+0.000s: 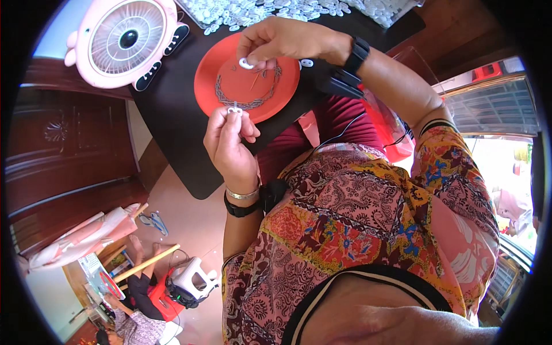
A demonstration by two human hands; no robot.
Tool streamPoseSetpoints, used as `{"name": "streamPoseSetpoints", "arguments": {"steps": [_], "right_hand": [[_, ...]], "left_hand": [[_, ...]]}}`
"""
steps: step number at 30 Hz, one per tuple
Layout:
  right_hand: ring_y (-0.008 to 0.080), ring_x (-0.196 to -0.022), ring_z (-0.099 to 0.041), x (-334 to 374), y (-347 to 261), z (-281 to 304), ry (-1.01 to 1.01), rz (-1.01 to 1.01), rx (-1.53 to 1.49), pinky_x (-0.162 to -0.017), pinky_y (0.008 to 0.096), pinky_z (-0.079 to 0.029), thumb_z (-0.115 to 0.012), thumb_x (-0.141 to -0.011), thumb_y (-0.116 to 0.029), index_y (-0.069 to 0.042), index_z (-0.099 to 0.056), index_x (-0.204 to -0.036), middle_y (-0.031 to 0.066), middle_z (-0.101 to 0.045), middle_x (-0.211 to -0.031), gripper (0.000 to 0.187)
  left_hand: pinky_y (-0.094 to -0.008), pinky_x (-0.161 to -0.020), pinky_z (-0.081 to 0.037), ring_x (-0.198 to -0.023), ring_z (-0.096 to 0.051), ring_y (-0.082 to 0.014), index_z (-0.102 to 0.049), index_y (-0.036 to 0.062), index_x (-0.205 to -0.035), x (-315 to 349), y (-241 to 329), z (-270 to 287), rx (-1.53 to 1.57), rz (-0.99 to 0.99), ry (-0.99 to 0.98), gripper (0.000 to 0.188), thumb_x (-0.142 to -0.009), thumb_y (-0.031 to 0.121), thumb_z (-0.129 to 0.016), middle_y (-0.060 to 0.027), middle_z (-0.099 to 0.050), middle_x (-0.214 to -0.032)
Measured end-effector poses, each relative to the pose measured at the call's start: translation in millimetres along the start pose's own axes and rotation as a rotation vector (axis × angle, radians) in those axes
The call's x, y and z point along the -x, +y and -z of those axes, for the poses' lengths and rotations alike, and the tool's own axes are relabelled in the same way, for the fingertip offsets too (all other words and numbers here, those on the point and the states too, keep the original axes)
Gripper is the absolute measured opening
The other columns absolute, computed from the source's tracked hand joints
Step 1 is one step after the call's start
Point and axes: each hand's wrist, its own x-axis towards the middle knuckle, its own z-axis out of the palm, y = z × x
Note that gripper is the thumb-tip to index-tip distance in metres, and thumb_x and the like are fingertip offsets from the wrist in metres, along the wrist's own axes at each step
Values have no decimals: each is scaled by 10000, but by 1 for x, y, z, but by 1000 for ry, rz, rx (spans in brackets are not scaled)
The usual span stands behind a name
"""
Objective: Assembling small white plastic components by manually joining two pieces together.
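My left hand (230, 144) is closed near the front rim of an orange-red plate (206, 75). Between its thumb and fingers it pinches a small white plastic piece (234, 110), from which a thin grey screw-like shaft stands up. Above the far part of the plate, my right hand (276, 45) pinches a white oval piece (246, 64) with a hole in it. Many thin dark grey screws (253, 105) lie in a ring on the plate, with a few loose inside the ring. Just right of the plate sits another white two-holed piece (307, 63).
A heap of white oval pieces (276, 10) fills a tray at the table's far side. At the far left of the black table (178, 123) stands a pink fan (127, 39). On the floor side, lower left, another person (141, 325) sits near a white-and-red stool (192, 282).
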Motion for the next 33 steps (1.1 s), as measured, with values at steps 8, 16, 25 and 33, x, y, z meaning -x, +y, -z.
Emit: {"name": "streamPoseSetpoints", "arguments": {"steps": [8, 16, 25, 33], "right_hand": [[58, -771, -601, 35, -1, -35, 146, 42, -445, -711, 205, -501, -635, -876, -118, -28, -625, -1034, -3, -642, -892, 182], [60, -772, -596, 44, -6, -49, 161, 144, -532, -698, 196, -493, -637, -872, -84, -7, -623, -1032, 15, -644, -880, 178], [62, -804, -600, 45, -3, -56, 179, 197, -464, -727, 204, -497, -645, -863, -57, -16, -648, -1033, 12, -657, -893, 174], [91, -828, -620, 51, -5, -58, 189, 304, -220, -756, 235, -503, -651, -861, -63, -2, -665, -991, 38, -668, -884, 144]], "left_hand": [[-255, -523, -397, -593, -534, -184, -502, -5, -850, -17, 12, -9, 36, 14, -51, 196, -943, 149, -424, -92, -525, -689], [-229, -524, -412, -591, -572, -178, -516, -7, -849, -16, 11, -13, 13, 31, -72, 222, -950, 162, -416, -94, -572, -707], [-231, -521, -419, -600, -585, -189, -515, -7, -853, -14, 11, -16, 21, 39, -73, 215, -949, 152, -406, -104, -582, -712], [-287, -545, -399, -598, -536, -218, -508, 5, -853, -13, 8, -9, 23, 81, -84, 247, -939, 200, -384, -114, -546, -666]]}}
